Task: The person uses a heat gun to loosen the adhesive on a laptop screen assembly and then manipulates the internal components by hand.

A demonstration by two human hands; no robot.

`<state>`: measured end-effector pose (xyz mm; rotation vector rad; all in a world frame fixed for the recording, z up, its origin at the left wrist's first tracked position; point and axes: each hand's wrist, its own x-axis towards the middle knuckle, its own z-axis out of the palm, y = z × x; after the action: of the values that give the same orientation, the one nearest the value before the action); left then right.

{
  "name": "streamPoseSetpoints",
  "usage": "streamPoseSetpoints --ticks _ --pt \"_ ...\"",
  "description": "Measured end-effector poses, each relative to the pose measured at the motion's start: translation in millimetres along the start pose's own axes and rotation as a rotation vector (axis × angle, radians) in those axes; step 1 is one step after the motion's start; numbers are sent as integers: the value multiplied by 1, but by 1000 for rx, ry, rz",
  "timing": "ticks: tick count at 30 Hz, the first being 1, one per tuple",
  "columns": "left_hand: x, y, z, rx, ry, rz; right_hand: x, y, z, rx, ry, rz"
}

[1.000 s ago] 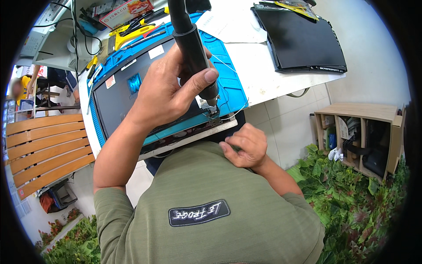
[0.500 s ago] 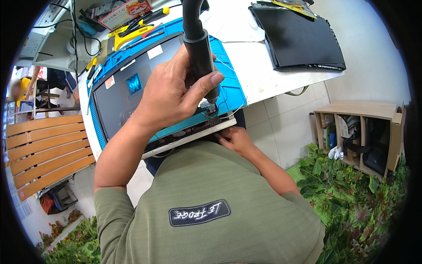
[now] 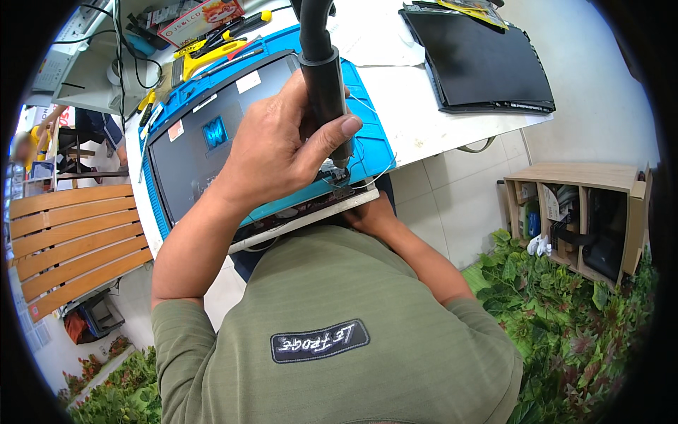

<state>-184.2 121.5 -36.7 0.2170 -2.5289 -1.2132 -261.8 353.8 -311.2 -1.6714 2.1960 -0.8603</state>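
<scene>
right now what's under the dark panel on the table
Beyond the left, far and right sides of the dark panel, a blue mat shows. Whatever lies under its middle is covered and cannot be seen; the left hand hides part of the panel too.

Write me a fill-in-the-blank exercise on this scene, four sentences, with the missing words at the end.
1. The left hand grips a cylindrical tool coloured ____.
2. Under the flat dark device lies a mat coloured ____.
3. The wooden shelf unit stands on the picture's ____ side.
4. The person's shirt is a muted shade of ____.

Missing words: black; blue; right; green.
</scene>
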Motion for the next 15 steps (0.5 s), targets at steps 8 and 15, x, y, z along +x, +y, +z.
streamPoseSetpoints --ticks 8,15 --pt "2 8 -1 13 -22 -57 0 2 2 25 38 9" --pt "2 -2 -1 21 2 11 1 1 3 25 33 10"
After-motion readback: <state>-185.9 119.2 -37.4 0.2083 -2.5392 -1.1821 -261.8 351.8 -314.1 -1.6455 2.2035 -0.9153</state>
